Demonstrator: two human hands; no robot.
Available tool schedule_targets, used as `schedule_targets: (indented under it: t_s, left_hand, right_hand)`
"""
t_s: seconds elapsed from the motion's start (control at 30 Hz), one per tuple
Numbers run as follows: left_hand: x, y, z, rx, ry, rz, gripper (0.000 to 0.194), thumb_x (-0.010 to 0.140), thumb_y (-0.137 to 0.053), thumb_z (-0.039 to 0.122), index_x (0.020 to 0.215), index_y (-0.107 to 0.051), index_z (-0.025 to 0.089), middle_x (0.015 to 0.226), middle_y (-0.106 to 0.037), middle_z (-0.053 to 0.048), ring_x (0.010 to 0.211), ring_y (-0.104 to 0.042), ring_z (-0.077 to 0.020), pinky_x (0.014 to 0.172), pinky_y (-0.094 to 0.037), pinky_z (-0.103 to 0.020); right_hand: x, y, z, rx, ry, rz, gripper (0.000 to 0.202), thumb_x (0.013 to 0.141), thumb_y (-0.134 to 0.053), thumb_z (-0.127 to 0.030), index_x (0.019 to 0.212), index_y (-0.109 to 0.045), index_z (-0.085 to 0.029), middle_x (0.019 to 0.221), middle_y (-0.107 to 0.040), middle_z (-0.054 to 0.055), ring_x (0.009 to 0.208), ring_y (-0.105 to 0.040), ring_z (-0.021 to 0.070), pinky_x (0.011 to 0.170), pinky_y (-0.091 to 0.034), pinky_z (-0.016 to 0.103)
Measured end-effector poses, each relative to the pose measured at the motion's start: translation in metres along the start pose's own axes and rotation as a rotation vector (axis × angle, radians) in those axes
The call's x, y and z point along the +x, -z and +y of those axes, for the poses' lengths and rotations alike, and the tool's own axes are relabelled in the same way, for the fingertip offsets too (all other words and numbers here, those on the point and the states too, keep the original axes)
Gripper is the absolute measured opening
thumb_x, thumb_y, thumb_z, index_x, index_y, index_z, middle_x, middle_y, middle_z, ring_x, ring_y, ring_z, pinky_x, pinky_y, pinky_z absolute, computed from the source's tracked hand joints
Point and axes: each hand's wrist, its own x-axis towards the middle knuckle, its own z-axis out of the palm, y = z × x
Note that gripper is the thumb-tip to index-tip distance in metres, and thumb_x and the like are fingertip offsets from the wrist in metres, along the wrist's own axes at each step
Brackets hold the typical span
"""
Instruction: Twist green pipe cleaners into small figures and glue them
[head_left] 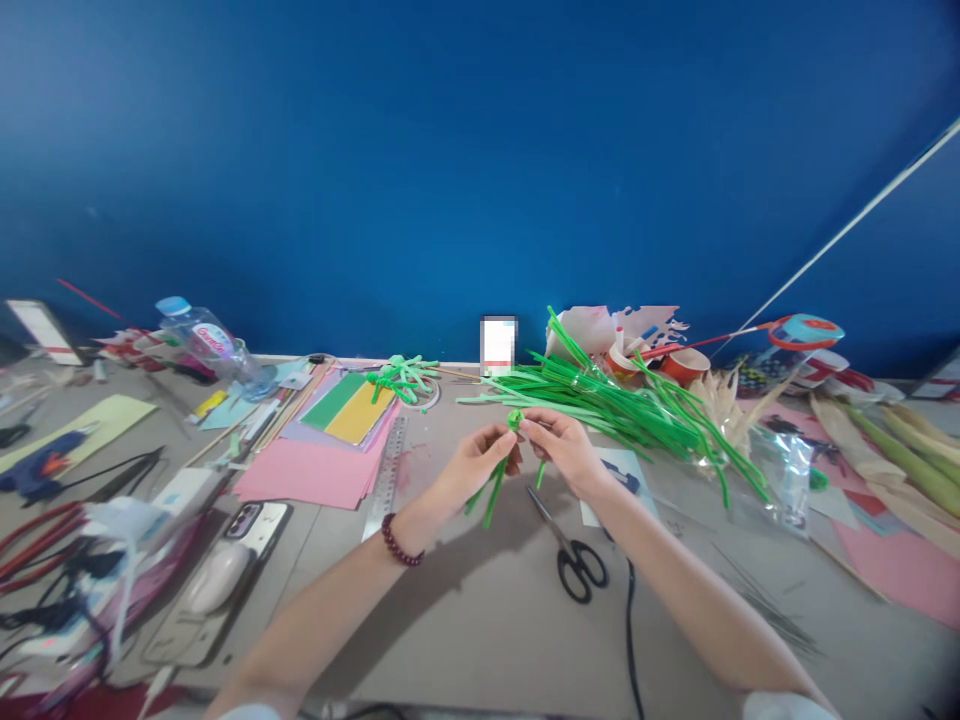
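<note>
Over the middle of the table, both my hands hold a bundle of green pipe cleaners twisted into a small knot at the top. My left hand pinches it just below the knot, and its loose stems hang down under the fingers. From the other side, the fingertips of my right hand close on the knot; one short green end shows beneath them. Below my right hand, black-handled scissors lie on the table. A large pile of green pipe cleaners rests behind and to the right.
Pink paper sheets and a ruler lie left of my hands. Further left are a phone, a white mouse, cables and a plastic bottle. A black cable runs to the front edge. A blue wall stands behind.
</note>
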Motion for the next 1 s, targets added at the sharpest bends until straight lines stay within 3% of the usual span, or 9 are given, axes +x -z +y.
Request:
schedule_targets:
  t_s: [0.17,0.27,0.37,0.73,0.87,1.0]
  left_hand:
    - [0.0,0.001,-0.002,0.297,-0.149,0.173,0.034,0.071,-0.069,0.042,0.09,-0.06,0.015,0.075,-0.063,-0.003,0.061,-0.058,-0.0121,0.06,-0.049,-0.026]
    - [-0.002,0.002,-0.004,0.415,-0.31,0.309,0.033,0.074,-0.067,0.035,0.1,-0.058,0.018,0.077,-0.065,-0.003,0.068,-0.062,-0.0144,0.065,-0.05,-0.027]
    - [-0.002,0.003,-0.006,0.479,-0.402,0.349,0.023,0.077,-0.064,0.032,0.094,-0.063,0.018,0.087,-0.069,-0.006,0.077,-0.065,-0.0162,0.072,-0.051,-0.028]
    - [-0.007,-0.003,0.007,0.223,-0.295,0.351,0.02,0.071,-0.07,0.029,0.087,-0.07,0.016,0.083,-0.072,-0.007,0.066,-0.066,-0.0166,0.066,-0.052,-0.028]
    - [-0.009,-0.003,0.005,0.232,-0.316,0.323,0.025,0.073,-0.068,0.028,0.096,-0.07,0.018,0.09,-0.072,-0.007,0.072,-0.067,-0.0172,0.071,-0.052,-0.029]
    - [-0.009,-0.004,0.007,0.251,-0.299,0.319,0.022,0.073,-0.068,0.03,0.092,-0.071,0.018,0.088,-0.072,-0.007,0.07,-0.066,-0.017,0.068,-0.052,-0.028]
  right_hand:
    - [0.001,-0.003,0.004,-0.034,-0.025,0.067,0.038,0.065,-0.071,-0.048,0.083,-0.066,-0.015,0.055,-0.049,-0.004,0.045,-0.03,0.0057,0.043,-0.02,0.022]
    - [0.001,-0.004,0.006,-0.063,0.002,0.086,0.036,0.064,-0.072,-0.047,0.078,-0.065,-0.015,0.055,-0.049,-0.004,0.046,-0.031,0.0057,0.044,-0.021,0.023]
    - [0.0,-0.005,0.007,-0.08,0.026,0.096,0.035,0.064,-0.072,-0.047,0.077,-0.064,-0.015,0.058,-0.052,-0.003,0.047,-0.034,0.0063,0.045,-0.024,0.023]
    - [-0.003,-0.004,0.007,-0.114,0.077,0.046,0.036,0.07,-0.068,-0.045,0.092,-0.066,-0.017,0.067,-0.059,0.002,0.051,-0.041,0.0088,0.043,-0.03,0.022]
    - [-0.003,-0.004,0.009,-0.102,0.083,0.039,0.035,0.07,-0.069,-0.045,0.091,-0.066,-0.017,0.067,-0.058,0.002,0.051,-0.041,0.0085,0.043,-0.03,0.022]
    - [-0.002,-0.004,0.008,-0.117,0.087,0.042,0.033,0.07,-0.069,-0.044,0.087,-0.065,-0.017,0.067,-0.058,0.001,0.05,-0.04,0.0081,0.045,-0.03,0.023]
